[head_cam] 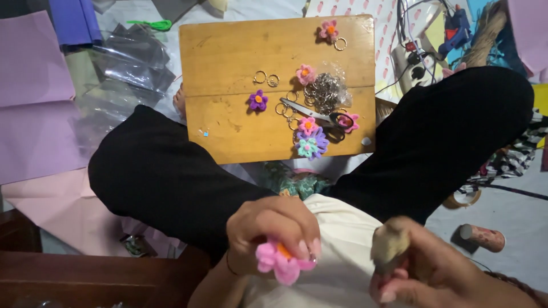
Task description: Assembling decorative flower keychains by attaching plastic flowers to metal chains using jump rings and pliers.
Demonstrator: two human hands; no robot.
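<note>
My left hand (pixel 273 228) pinches a pink felt flower (pixel 279 262) with an orange centre, close over my lap. Beside it my right hand (pixel 425 271) grips a blurred beige object (pixel 390 242); I cannot tell what it is. Past my crossed black-clad legs (pixel 165 177) stands a low wooden board (pixel 234 63). On the board lie several small felt flowers, among them a purple one (pixel 258 100) and a pink one (pixel 306 74), plus scissors (pixel 311 114), loose key rings (pixel 266 78) and a clear bag of rings (pixel 326 90).
Sheets of purple and pink felt (pixel 34 102) and clear plastic sleeves (pixel 123 74) cover the floor on the left. At the back right are a blue glue gun (pixel 456 25) and cables (pixel 414 48). A tape roll (pixel 463 198) and a small cylinder (pixel 482 236) lie right.
</note>
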